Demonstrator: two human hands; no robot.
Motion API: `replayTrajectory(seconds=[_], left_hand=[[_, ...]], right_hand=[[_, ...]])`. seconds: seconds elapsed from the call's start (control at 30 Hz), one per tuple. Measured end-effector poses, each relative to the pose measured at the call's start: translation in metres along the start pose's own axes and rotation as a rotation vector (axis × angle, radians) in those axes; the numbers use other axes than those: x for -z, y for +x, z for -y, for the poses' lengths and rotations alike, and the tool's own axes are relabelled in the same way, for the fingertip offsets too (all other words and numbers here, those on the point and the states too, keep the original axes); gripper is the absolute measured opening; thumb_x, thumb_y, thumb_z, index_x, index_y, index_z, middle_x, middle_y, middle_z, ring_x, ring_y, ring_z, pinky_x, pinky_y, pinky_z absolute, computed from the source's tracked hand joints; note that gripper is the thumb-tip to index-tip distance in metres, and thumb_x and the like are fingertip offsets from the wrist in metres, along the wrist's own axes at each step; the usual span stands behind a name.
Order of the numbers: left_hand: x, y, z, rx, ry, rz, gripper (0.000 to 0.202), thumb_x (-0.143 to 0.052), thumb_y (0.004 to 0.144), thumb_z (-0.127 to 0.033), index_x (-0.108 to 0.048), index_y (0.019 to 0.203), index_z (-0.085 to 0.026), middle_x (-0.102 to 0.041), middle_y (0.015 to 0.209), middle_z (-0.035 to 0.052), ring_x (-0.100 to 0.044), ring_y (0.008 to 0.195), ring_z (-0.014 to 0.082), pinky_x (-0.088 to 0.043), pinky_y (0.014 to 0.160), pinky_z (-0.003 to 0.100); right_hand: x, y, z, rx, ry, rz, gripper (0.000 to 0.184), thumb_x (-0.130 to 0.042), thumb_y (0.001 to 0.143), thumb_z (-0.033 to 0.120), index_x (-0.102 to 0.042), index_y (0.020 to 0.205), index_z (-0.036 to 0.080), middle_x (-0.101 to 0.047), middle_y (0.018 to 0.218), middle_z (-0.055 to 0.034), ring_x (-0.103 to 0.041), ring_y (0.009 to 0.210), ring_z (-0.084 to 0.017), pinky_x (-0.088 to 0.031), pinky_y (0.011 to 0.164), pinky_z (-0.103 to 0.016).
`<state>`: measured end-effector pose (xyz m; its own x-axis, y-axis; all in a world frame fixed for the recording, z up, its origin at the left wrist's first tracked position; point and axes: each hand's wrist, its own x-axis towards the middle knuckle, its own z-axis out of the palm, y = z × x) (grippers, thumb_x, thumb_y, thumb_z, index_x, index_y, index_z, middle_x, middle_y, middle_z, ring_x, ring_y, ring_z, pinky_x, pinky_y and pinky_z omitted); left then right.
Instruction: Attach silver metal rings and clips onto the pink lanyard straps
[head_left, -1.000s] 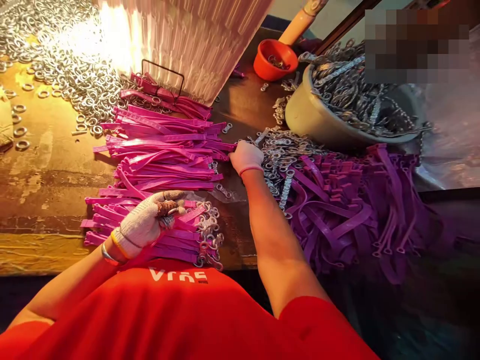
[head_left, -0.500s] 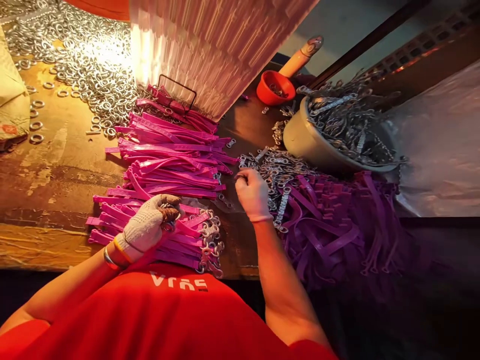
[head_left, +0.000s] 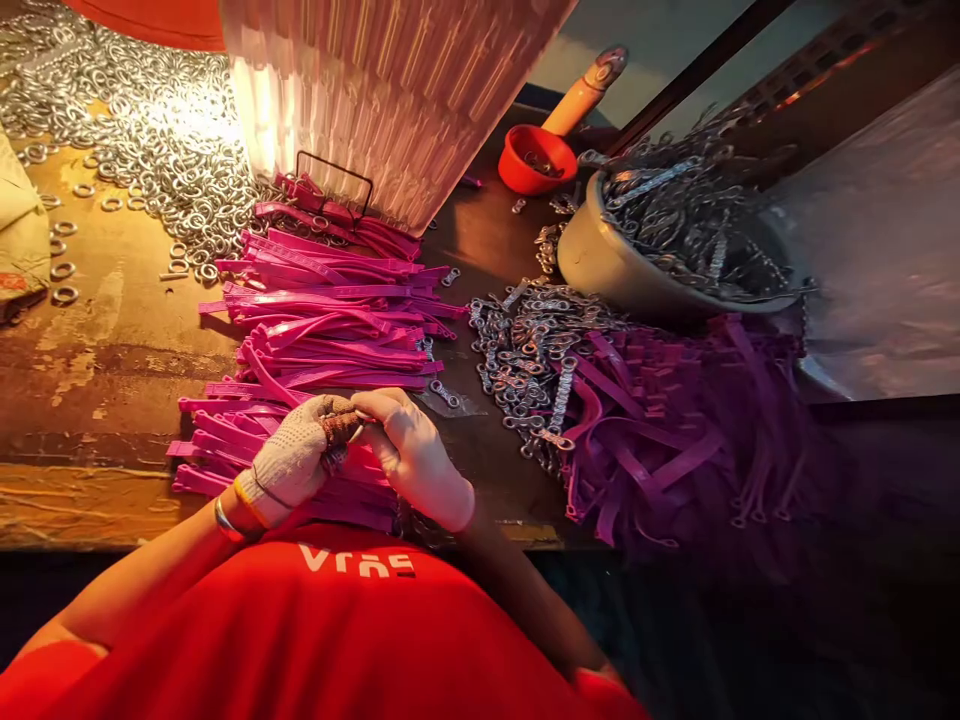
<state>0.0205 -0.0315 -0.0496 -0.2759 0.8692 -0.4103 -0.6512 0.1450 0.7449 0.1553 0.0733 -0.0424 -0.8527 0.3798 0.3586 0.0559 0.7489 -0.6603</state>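
Note:
My left hand (head_left: 296, 455), in a dotted white work glove with brown fingertips, is closed around metal rings. A piece of shiny metal ring (head_left: 361, 428) shows between the two hands. My right hand (head_left: 416, 455) is closed too, its thumb and forefinger pinched against the left fingertips; whatever lies in that pinch is hidden. Both hands are above a bundle of pink straps (head_left: 217, 450), whose right ends are mostly covered by my right hand. More pink straps (head_left: 337, 340) lie in rows just beyond. A small metal link (head_left: 444, 393) rests on the table to their right.
Loose metal rings (head_left: 165, 150) are heaped at the back left, beside a ribbed translucent panel (head_left: 390, 90). On the right are a pile of metal links (head_left: 517, 350), purple straps (head_left: 660, 430), a full grey tub (head_left: 600, 245) and a red cup (head_left: 517, 165).
My right hand has moved left and toward me, from beside the pile of metal links to my left hand. My left hand stays nearly in place. The camera view has shifted slightly.

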Motion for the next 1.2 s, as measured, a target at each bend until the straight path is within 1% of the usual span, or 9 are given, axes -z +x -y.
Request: replayTrajectory(seconds=[0.3, 0.47, 0.53, 0.67, 0.73, 0.83, 0.97, 1.07, 1.2], left_hand=[[-0.001, -0.011, -0.001, 0.048, 0.071, 0.000, 0.040, -0.075, 0.080, -0.053, -0.060, 0.080, -0.016, -0.053, 0.067, -0.0022, -0.039, 0.050, 0.0071, -0.031, 0.045, 0.019], [0.000, -0.021, -0.020, 0.019, 0.563, 0.119, 0.036, -0.066, 0.091, -0.050, -0.060, 0.081, -0.016, -0.059, 0.063, 0.0010, -0.047, 0.052, 0.0089, -0.034, 0.048, 0.019], [-0.002, -0.022, -0.022, 0.052, 0.583, 0.147, 0.038, -0.063, 0.093, -0.050, -0.055, 0.076, -0.017, -0.052, 0.057, -0.0014, -0.043, 0.048, 0.0082, -0.030, 0.045, 0.020], [-0.007, -0.016, -0.016, 0.166, 0.287, 0.143, 0.042, -0.063, 0.091, -0.051, -0.044, 0.071, -0.019, -0.038, 0.054, -0.0053, -0.031, 0.042, 0.0066, -0.022, 0.041, 0.020], [-0.010, -0.011, -0.014, 0.176, 0.211, 0.112, 0.043, -0.067, 0.087, -0.050, -0.040, 0.070, -0.020, -0.034, 0.054, -0.0065, -0.029, 0.042, 0.0061, -0.022, 0.040, 0.020], [-0.017, 0.000, -0.020, 0.145, 0.308, 0.101, 0.041, -0.062, 0.088, -0.052, -0.039, 0.074, -0.021, -0.033, 0.055, -0.0067, -0.029, 0.042, 0.0066, -0.023, 0.040, 0.019], [-0.029, 0.046, -0.047, 0.002, 0.752, 0.157, 0.030, -0.050, 0.095, -0.044, -0.054, 0.079, -0.019, -0.047, 0.057, -0.0012, -0.039, 0.046, 0.0105, -0.031, 0.044, 0.023], [-0.042, 0.109, -0.073, -0.327, 1.311, 0.064, 0.020, -0.059, 0.094, -0.030, -0.071, 0.093, -0.014, -0.068, 0.086, 0.0090, -0.062, 0.082, 0.0211, -0.047, 0.072, 0.031], [-0.065, 0.188, -0.088, -0.372, 1.646, -0.039, 0.022, -0.055, 0.093, -0.010, -0.072, 0.105, -0.003, -0.065, 0.113, 0.0211, -0.062, 0.104, 0.0289, -0.045, 0.088, 0.037]], right_hand=[[-0.006, -0.002, 0.011, -0.039, -0.506, -0.072, 0.018, -0.051, 0.092, 0.016, -0.064, 0.104, 0.018, -0.066, 0.087, -0.0071, -0.059, 0.081, -0.023, -0.042, 0.071, -0.034], [0.007, 0.000, 0.017, -0.010, -0.661, 0.013, 0.010, -0.055, 0.084, 0.018, -0.065, 0.080, 0.019, -0.061, 0.075, -0.0063, -0.050, 0.068, -0.021, -0.030, 0.063, -0.035], [0.010, 0.000, 0.019, -0.004, -0.626, 0.045, 0.011, -0.055, 0.081, 0.017, -0.062, 0.072, 0.020, -0.060, 0.070, -0.0052, -0.048, 0.065, -0.020, -0.028, 0.062, -0.035], [0.008, -0.001, 0.021, -0.045, -0.561, 0.009, 0.020, -0.051, 0.084, 0.019, -0.059, 0.065, 0.020, -0.057, 0.063, -0.0035, -0.045, 0.060, -0.017, -0.025, 0.060, -0.034], [0.004, -0.003, 0.019, -0.132, -0.482, -0.036, 0.023, -0.050, 0.089, 0.027, -0.062, 0.070, 0.019, -0.059, 0.066, -0.0040, -0.048, 0.062, -0.017, -0.026, 0.061, -0.033], [0.003, -0.004, 0.009, -0.370, -0.077, -0.001, 0.034, -0.047, 0.096, 0.040, -0.058, 0.072, 0.019, -0.057, 0.064, -0.0002, -0.049, 0.063, -0.015, -0.031, 0.060, -0.028], [0.010, -0.001, -0.011, -0.554, 0.316, -0.083, 0.038, -0.046, 0.099, 0.049, -0.058, 0.077, 0.019, -0.058, 0.069, 0.0016, -0.050, 0.067, -0.014, -0.036, 0.062, -0.026], [0.016, 0.001, -0.021, -0.593, 0.312, -0.303, 0.037, -0.047, 0.100, 0.049, -0.061, 0.083, 0.019, -0.058, 0.072, 0.0014, -0.049, 0.068, -0.014, -0.038, 0.064, -0.026], [0.020, 0.005, -0.023, -0.581, 0.392, -0.356, 0.033, -0.047, 0.101, 0.046, -0.066, 0.107, 0.019, -0.068, 0.090, -0.0018, -0.058, 0.078, -0.015, -0.046, 0.071, -0.026]])
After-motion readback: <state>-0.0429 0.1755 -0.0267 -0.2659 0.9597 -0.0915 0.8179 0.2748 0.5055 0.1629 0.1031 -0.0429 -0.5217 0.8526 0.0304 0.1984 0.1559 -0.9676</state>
